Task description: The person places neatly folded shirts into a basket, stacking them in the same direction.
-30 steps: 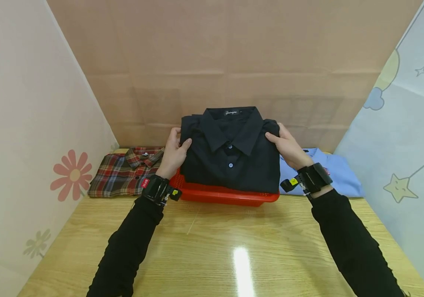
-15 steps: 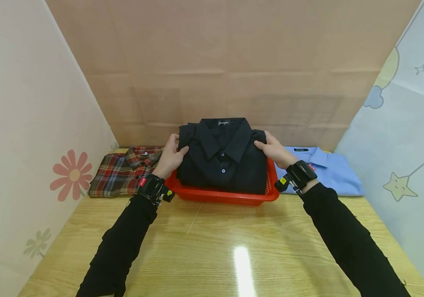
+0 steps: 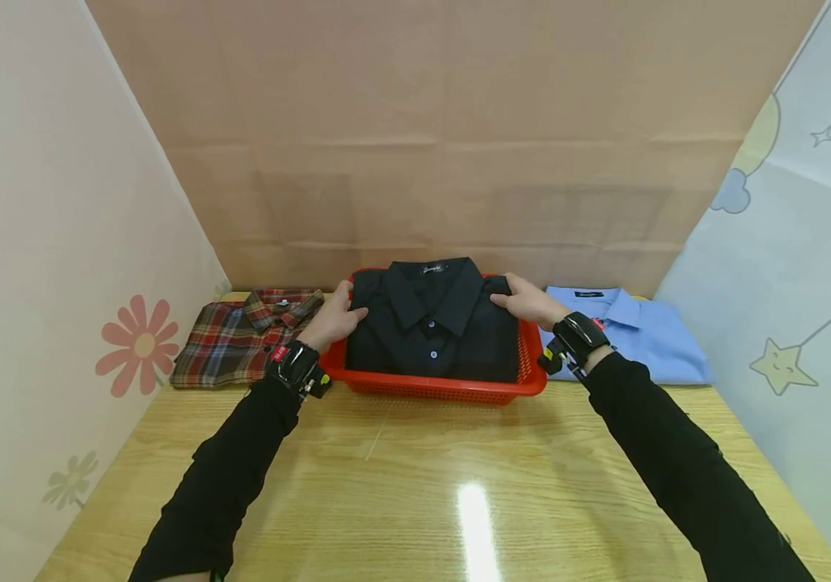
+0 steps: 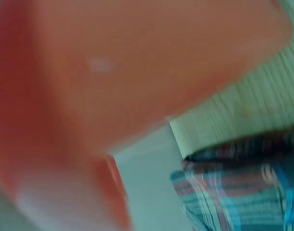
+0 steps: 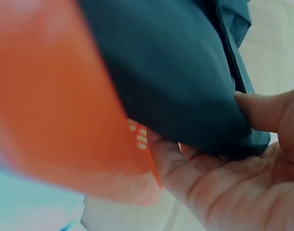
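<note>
A folded black shirt [image 3: 415,339], collar toward the back, lies inside the red plastic basket [image 3: 430,390] in the head view. My left hand [image 3: 334,317] pinches the shirt's left edge, thumb on top. On the opposite side my right hand [image 3: 529,302] grips the right edge. The right wrist view shows that hand [image 5: 233,187] with its thumb over the dark cloth [image 5: 171,72] and its fingers underneath, beside the basket wall [image 5: 55,106]. Blurred red plastic [image 4: 151,57] fills much of the left wrist view, where the left fingers are hidden.
A folded plaid shirt [image 3: 222,343] lies left of the basket, and a folded light blue shirt [image 3: 655,339] lies right of it. Both are on the wooden table [image 3: 415,485]. A brown papered wall [image 3: 430,121] stands close behind.
The black shirt has gone down into the red basket and shifted slightly left, both hands still holding its sides. More of the basket's rim and the blue shirt now shows.
</note>
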{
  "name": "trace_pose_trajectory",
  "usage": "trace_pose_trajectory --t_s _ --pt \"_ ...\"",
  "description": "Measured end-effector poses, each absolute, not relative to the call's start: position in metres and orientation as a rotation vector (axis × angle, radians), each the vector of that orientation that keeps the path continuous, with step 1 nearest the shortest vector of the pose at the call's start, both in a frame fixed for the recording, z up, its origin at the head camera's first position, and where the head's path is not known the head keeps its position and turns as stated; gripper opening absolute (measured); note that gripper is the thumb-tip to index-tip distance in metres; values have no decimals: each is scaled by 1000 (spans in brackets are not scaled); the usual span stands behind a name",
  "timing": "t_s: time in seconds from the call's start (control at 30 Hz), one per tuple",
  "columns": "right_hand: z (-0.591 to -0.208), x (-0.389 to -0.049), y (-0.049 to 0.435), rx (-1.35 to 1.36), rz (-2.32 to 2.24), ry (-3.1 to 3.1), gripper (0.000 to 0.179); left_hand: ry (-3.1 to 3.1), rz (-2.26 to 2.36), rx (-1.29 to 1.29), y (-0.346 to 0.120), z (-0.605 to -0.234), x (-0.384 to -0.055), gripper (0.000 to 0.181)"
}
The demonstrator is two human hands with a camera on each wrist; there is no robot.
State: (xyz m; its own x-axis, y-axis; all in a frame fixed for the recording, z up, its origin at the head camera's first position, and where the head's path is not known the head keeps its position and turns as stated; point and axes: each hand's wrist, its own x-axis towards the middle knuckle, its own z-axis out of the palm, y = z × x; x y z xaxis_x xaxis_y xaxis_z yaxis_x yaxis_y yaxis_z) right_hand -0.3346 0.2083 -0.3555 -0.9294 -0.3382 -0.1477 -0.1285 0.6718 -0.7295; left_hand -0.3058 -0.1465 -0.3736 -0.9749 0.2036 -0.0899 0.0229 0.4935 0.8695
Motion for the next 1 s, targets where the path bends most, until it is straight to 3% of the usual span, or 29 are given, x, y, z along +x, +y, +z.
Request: trace_pose_trajectory --t_s 0.1,0.43,1.0 --pt "-355 -337 208 -375 -968 2681 61 2537 1445 239 -148 -374 -307 46" --pt "-353 -332 209 -532 -476 2895 34 2512 1229 381 -149 -369 -309 53" --pt "-360 -344 216 -620 -524 2924 27 2505 1048 384 -146 -367 -307 61"
